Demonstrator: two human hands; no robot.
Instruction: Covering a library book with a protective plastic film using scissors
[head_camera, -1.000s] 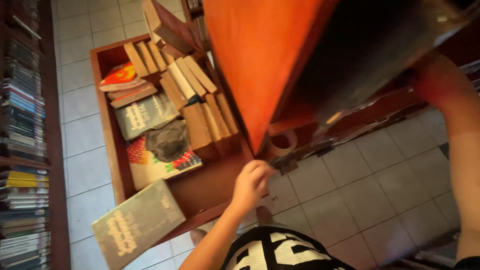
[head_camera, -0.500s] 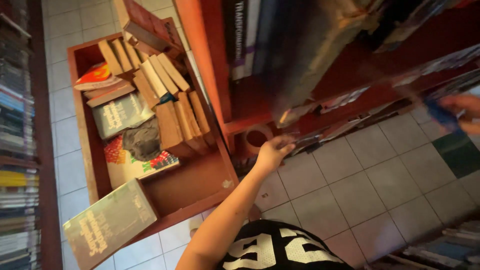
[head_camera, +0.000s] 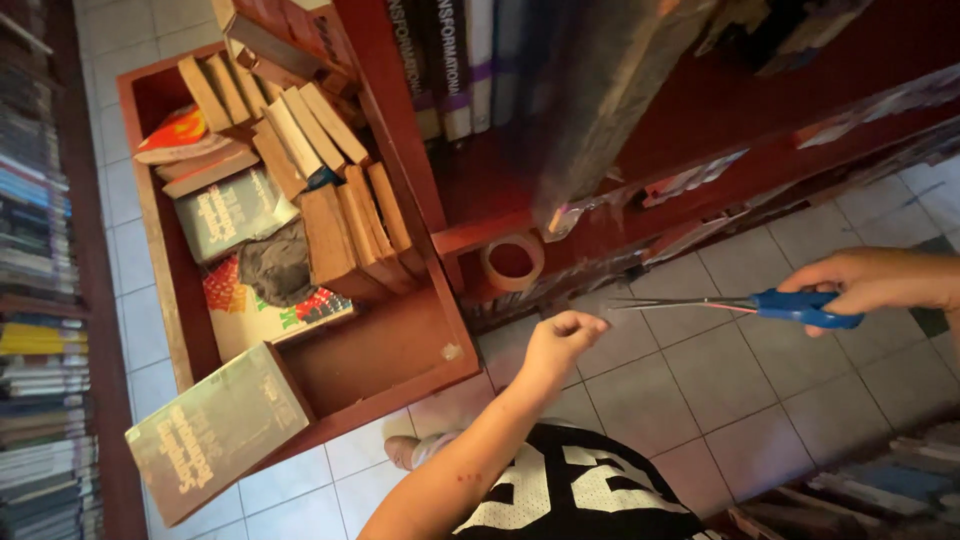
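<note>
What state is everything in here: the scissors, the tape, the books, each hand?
Scissors: blades nearly shut, pointing left, held in the air.
Right hand: gripping the blue scissor handles.
Left hand: closed in a loose fist, nothing visibly held.
Tape roll: lying flat on the shelf edge.
Wooden crate: open, partly filled with leaning books.
Green book: closed, propped against the crate's corner.
Grey cloth: crumpled.

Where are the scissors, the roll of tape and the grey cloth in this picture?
scissors (head_camera: 800, 305): head view, on the blue handle held in the right hand.
roll of tape (head_camera: 513, 262): head view, on its tan rim, on the red shelf edge.
grey cloth (head_camera: 275, 265): head view, on its crumpled middle, atop the books.
</note>
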